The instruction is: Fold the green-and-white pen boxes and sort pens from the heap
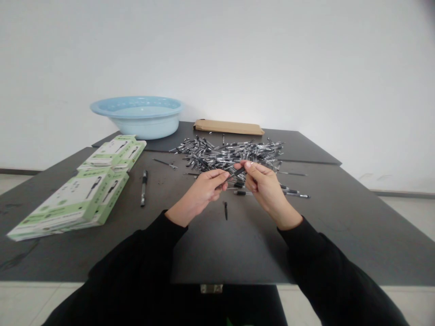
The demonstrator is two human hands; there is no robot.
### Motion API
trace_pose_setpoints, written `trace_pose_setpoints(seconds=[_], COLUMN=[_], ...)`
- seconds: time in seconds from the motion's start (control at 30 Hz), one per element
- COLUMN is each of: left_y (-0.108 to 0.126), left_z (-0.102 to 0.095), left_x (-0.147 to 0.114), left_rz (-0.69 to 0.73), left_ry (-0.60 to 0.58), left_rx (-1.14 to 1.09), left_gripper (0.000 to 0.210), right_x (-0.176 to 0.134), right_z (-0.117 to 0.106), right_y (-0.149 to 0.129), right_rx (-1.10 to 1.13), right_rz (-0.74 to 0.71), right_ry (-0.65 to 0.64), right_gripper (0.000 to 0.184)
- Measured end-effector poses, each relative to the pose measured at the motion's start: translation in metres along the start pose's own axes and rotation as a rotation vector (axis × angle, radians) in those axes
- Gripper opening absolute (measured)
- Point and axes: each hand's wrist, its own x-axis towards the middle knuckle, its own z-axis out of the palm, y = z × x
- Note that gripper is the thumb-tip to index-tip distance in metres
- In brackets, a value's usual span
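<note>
Right here, fingers of the left hand (205, 184) and right hand (263, 184) cover parts of the dark stick (237, 173), so I can't tell one piece from two! The hands also block my view of the pen pile's (231, 154) near edge. Box (74, 194) lettering? Too small and blurry. The basin's (146, 127) floor, hidden. Both sleeves (136, 258) run off my bottom edge.

Pens (210, 158) look glossy plastic, the basin (149, 128) smooth plastic, the tabletop (224, 258) matt.
</note>
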Motion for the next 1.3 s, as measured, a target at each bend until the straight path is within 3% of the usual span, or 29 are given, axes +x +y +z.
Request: trace_pose_setpoints(seconds=[0.1,0.23,0.4,0.47,0.7,0.87,1.03,1.3], left_y=[0.0024,0.001,-0.0023,-0.0014,-0.0032,-0.0039,-0.0011,-0.0017], left_z=[-0.0012,-0.002,-0.0009,-0.0008,0.0002,-0.0003,-0.0004,-0.0063], left_x=[-0.0001,0.0001,0.0025,0.0026,0.0013,0.0035,0.0028,0.004], left_rz=[0.043,-0.079,0.068,0.086,-0.011,0.042,0.067,-0.181], left_ry=[0.019,-0.037,0.057,0.07,-0.062,0.033,0.036,-0.134], left_rx=[-0.017,-0.064,0.153,0.141,0.025,0.13,0.077,-0.129], left_gripper=[0.027,0.032,0.032,0.029,0.035,0.033,0.023,0.049], right_x=[-0.0001,-0.0002,-0.0005,-0.0008,-0.0008,-0.0013,-0.0012,0.0001], right_z=[-0.0002,0.0013,0.0034,0.0031,0.0015,0.0036,0.0024,0.0011], right_y=[-0.0003,-0.0004,-0.0006,-0.0003,0.0005,-0.0002,-0.0003,0.0006], right_rx=[0.015,0.005,-0.007,0.001,-0.006,-0.004,0.0,-0.023], right_rz=[-0.006,-0.002,0.012,0.014,0.016,0.032,0.023,0.02], right_ry=[-0.007,-0.002,-0.005,-0.011,0.002,-0.003,-0.002,0.019], right_gripper=[0.025,0.027,0.027,0.026,0.027,0.028,0.026,0.03])
